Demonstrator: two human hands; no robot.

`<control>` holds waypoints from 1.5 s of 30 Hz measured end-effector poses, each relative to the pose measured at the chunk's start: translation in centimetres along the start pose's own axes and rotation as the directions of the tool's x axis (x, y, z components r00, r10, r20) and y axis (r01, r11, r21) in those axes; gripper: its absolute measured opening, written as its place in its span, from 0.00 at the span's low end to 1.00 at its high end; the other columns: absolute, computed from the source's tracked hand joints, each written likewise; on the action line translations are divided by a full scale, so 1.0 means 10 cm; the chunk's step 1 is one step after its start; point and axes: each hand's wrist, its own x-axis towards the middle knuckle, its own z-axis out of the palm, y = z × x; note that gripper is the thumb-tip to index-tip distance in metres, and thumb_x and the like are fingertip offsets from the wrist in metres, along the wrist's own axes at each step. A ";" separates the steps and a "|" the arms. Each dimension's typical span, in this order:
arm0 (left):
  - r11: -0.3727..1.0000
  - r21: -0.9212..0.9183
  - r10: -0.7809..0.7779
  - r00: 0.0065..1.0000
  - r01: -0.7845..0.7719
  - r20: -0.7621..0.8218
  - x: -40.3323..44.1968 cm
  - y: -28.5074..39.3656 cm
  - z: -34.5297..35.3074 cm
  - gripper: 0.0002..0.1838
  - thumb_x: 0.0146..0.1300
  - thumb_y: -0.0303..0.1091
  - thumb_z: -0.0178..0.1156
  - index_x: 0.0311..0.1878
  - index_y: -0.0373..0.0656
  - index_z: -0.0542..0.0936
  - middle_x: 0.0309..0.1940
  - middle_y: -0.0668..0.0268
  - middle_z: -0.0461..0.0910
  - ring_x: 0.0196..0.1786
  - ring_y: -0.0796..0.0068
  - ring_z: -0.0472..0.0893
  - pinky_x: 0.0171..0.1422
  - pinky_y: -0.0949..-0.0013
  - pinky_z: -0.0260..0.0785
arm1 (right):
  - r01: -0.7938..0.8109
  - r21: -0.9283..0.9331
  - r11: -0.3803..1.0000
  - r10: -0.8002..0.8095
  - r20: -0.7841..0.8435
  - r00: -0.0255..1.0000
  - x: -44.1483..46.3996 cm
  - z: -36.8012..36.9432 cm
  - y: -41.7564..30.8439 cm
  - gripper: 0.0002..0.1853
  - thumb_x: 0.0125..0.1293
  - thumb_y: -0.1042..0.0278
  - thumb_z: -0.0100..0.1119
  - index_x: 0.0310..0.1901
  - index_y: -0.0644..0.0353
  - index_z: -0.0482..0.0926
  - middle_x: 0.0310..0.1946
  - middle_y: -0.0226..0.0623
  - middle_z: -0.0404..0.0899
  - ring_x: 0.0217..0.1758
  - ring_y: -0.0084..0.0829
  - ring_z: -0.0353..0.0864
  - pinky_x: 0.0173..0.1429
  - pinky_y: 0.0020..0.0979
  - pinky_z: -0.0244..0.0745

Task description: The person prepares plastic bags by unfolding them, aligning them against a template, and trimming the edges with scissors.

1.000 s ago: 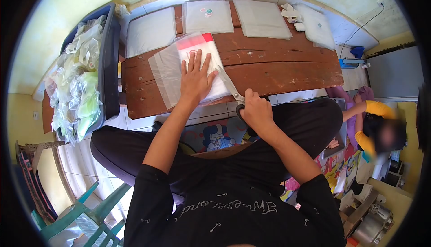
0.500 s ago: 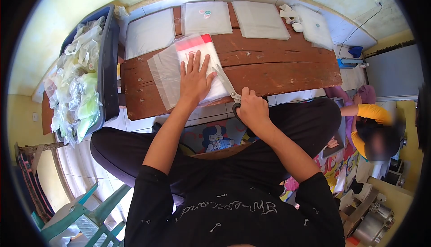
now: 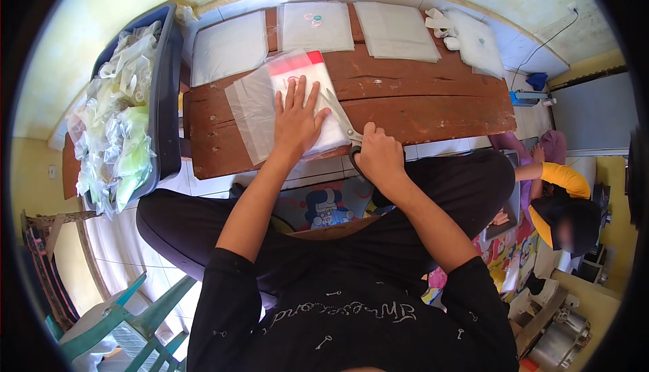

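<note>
My left hand (image 3: pixel 297 119) lies flat with its fingers spread on a white packet with a red top band (image 3: pixel 296 66). Clear plastic sheets (image 3: pixel 247 112) stick out from the packet's left side. My right hand (image 3: pixel 380 154) is wrapped round the handles of a pair of scissors (image 3: pixel 345 123). The scissors' blades point up and left, over the packet's right edge near my left thumb. Both the packet and the sheets rest on the brown wooden table (image 3: pixel 433 115).
Stacks of clear plastic (image 3: pixel 228 47) line the table's far edge, beside a bundle of white bags (image 3: pixel 441 23). At left is a dark bin (image 3: pixel 169 102) of plastic bags. Another person (image 3: pixel 568 183) sits at right. A green chair (image 3: pixel 145 318) stands lower left.
The scissors' blades look closer together than a moment ago, with my right hand still round the handles. At right, the other person's head has moved slightly. My left hand stays flat on the packet.
</note>
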 end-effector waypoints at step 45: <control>1.000 -0.023 0.006 1.000 -0.005 0.026 0.01 0.02 -0.03 0.37 0.73 0.58 0.44 0.77 0.47 0.57 0.79 0.60 0.51 0.81 0.58 0.47 0.81 0.45 0.36 | 0.053 -0.047 0.998 -0.057 -0.104 0.993 1.05 -0.01 -0.10 0.12 0.54 0.73 0.59 0.39 0.67 0.72 0.34 0.54 0.83 0.38 0.51 0.87 0.42 0.44 0.83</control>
